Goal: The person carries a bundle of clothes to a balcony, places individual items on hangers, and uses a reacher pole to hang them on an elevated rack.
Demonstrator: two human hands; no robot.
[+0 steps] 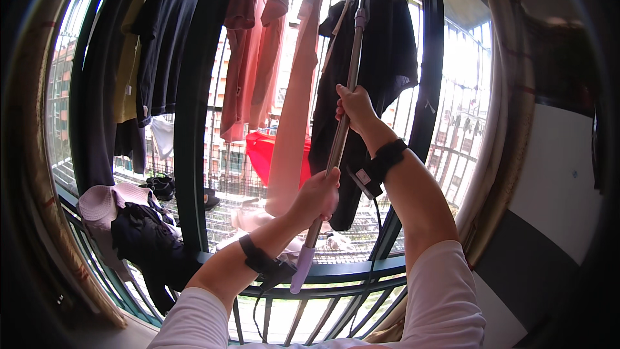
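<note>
Gripping a long metal pole w/ both hands, centre of frame. Left hand is fully closed round the lower shaft, just above the pale lilac end grip near bottom centre. Right hand sits higher up, fingers wrapped tight round the same shaft. Both wrists carry black straps.

Pole runs tilted from lower centre up to the top of frame, upper end reaching the hanger area of a black shirt at upper centre-right; can't tell if the tip is hooked on. Left of it hang a pink garment and a rust-coloured top, w/ dark clothes at upper left. Red basin shows behind the pink one, mid-frame. Pink hat and a dark bundle rest on the window railing, lower left.
</note>
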